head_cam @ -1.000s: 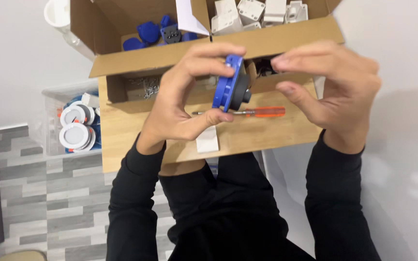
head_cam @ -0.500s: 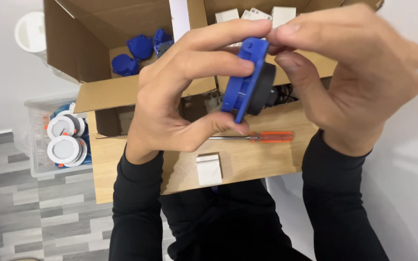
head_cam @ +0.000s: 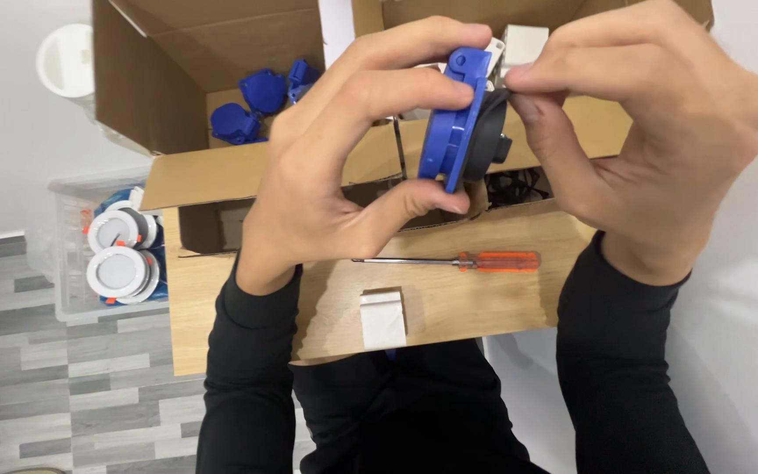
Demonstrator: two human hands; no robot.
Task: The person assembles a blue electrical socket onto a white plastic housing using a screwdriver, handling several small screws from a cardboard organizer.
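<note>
Smooth blue plastic socket cover [head_cam: 454, 123], faintly glossy, sits against a matt black round insert [head_cam: 489, 132] that looks like rubber or plastic, hard to tell from here. The open brown cardboard box [head_cam: 221, 61] is dull and papery, raw at its edges. The light wooden tabletop [head_cam: 475, 303] shows fine grain with a satin finish. The screwdriver [head_cam: 462, 261] has a clear glossy orange plastic handle and a thin bright metal shaft. Long black cloth sleeves [head_cam: 247, 395] look soft and matt.
</note>
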